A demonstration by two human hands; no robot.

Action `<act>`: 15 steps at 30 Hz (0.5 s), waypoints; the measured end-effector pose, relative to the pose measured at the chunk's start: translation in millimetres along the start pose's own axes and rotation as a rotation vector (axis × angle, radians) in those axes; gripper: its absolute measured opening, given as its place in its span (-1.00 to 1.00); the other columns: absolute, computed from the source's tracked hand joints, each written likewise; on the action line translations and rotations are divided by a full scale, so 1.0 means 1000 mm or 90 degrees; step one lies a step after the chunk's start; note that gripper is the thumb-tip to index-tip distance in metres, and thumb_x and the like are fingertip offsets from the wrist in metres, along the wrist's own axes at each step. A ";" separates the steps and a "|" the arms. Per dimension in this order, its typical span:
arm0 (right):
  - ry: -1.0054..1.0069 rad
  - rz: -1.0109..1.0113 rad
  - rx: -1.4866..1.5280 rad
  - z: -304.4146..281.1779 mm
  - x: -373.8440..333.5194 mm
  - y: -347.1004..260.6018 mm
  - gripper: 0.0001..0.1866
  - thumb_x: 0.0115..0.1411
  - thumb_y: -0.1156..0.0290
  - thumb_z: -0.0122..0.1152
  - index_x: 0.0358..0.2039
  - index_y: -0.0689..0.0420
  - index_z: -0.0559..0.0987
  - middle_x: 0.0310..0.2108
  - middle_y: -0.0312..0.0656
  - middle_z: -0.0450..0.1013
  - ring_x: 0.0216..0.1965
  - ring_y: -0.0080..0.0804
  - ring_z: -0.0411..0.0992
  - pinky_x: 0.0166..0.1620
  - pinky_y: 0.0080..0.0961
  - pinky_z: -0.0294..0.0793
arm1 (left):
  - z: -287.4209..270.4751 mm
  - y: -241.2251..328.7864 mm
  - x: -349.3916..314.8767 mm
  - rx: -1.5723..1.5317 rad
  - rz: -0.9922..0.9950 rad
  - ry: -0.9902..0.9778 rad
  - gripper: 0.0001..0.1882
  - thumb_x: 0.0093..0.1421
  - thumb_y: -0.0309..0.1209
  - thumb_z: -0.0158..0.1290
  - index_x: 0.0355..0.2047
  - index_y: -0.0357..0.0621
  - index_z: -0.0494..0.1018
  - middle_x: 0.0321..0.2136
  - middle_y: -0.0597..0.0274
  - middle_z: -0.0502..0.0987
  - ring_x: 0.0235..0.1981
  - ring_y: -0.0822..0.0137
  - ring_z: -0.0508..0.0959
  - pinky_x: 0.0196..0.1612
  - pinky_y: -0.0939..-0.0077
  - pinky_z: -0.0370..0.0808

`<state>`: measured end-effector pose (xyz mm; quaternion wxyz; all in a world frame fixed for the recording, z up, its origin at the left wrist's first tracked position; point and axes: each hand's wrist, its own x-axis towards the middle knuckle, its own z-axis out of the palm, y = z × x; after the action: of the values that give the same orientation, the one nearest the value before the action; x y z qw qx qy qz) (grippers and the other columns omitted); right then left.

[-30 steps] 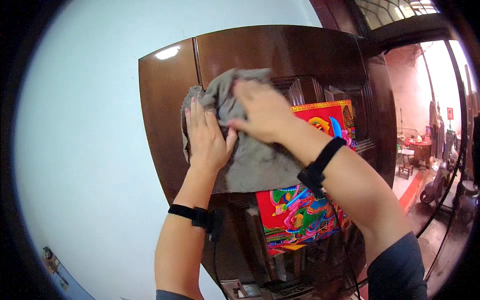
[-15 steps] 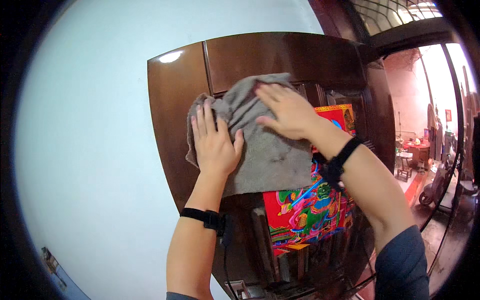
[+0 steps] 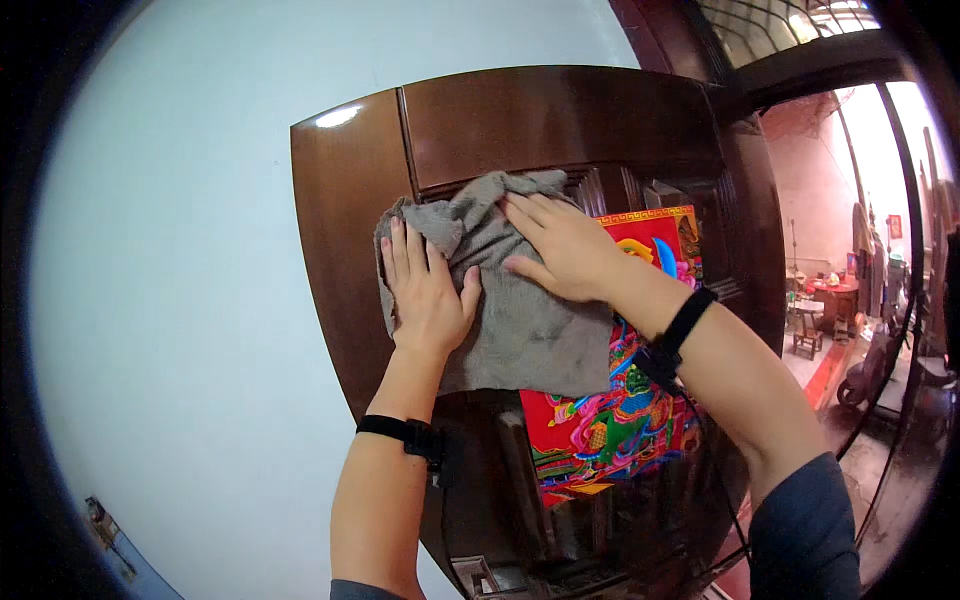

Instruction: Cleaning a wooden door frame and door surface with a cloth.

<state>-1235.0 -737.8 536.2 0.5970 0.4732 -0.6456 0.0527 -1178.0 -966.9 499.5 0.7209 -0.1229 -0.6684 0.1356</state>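
Cloth [image 3: 530, 345]: against door's [image 3: 560, 120] upper part. Left hand [image 3: 428, 305] and right hand [image 3: 575, 252]: flattened on cloth, fingers extended, not clenched. Cloth probably light, soft, limp; grasp at top corners.

No lettering or number can be read anywhere in the frame. Right of centre, the bright printed poster [image 3: 605, 440] on the dark brown door [image 3: 560, 115] shows a many-coloured picture and a fret-patterned border [image 3: 650, 215] — no legible words on its visible part. Toward the right edge is a small red sign-like rectangle [image 3: 894, 227] — any marks on it too small to make out.
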 end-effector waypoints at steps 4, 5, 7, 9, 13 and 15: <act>0.077 0.022 -0.008 -0.012 -0.003 -0.005 -0.27 0.31 0.00 0.18 0.31 0.26 0.36 0.19 0.16 0.36 0.21 0.10 0.33 0.28 -0.09 0.29 | 0.006 0.000 -0.001 -0.020 -0.005 0.016 -0.28 0.23 -0.18 0.13 0.28 -0.41 0.27 0.33 -0.48 0.14 0.42 -0.42 0.02 0.44 -0.30 -0.10; 0.075 0.048 0.011 -0.017 0.001 -0.009 -0.30 0.31 0.02 0.20 0.31 0.22 0.38 0.10 0.15 0.40 0.13 0.08 0.38 0.22 -0.09 0.34 | 0.003 0.002 0.001 -0.021 -0.002 0.014 -0.28 0.23 -0.18 0.13 0.28 -0.41 0.27 0.33 -0.48 0.14 0.42 -0.42 0.02 0.44 -0.30 -0.10; 0.093 0.055 -0.028 -0.009 0.003 -0.008 -0.30 0.30 -0.01 0.20 0.30 0.18 0.41 0.03 0.13 0.40 0.07 0.07 0.38 0.17 -0.08 0.36 | -0.004 0.007 0.004 -0.005 0.019 0.024 -0.38 0.21 -0.19 0.15 0.25 -0.14 0.39 0.33 -0.40 0.14 0.41 -0.39 0.04 0.44 -0.30 -0.09; 0.114 0.059 -0.069 -0.007 0.007 -0.014 -0.31 0.29 -0.04 0.21 0.29 0.14 0.43 -0.03 0.12 0.40 0.01 0.07 0.39 0.11 -0.08 0.37 | -0.004 0.005 0.003 0.005 0.017 0.022 -0.43 0.20 -0.19 0.16 0.21 -0.06 0.44 0.32 -0.37 0.15 0.40 -0.37 0.06 0.44 -0.30 -0.08; 0.083 0.125 -0.112 0.000 0.010 -0.020 -0.23 0.24 -0.16 0.21 0.30 0.14 0.43 0.02 0.14 0.36 0.08 0.13 0.33 0.17 -0.06 0.32 | 0.003 0.008 0.002 0.007 0.009 0.016 -0.45 0.15 -0.17 0.17 0.16 -0.02 0.51 0.25 -0.31 0.23 0.37 -0.35 0.10 0.41 -0.36 -0.04; 0.066 0.142 -0.106 0.005 0.016 -0.022 -0.20 0.23 -0.19 0.20 0.31 0.13 0.42 0.07 0.17 0.34 0.12 0.16 0.30 0.22 -0.05 0.29 | 0.000 0.007 0.002 0.009 0.014 0.023 -0.45 0.16 -0.18 0.17 0.16 -0.06 0.50 0.25 -0.30 0.23 0.37 -0.35 0.10 0.41 -0.37 -0.04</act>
<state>-1220.9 -761.5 536.9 0.6569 0.3439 -0.6650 0.0894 -1178.4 -960.1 498.9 0.7322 -0.1275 -0.6531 0.1456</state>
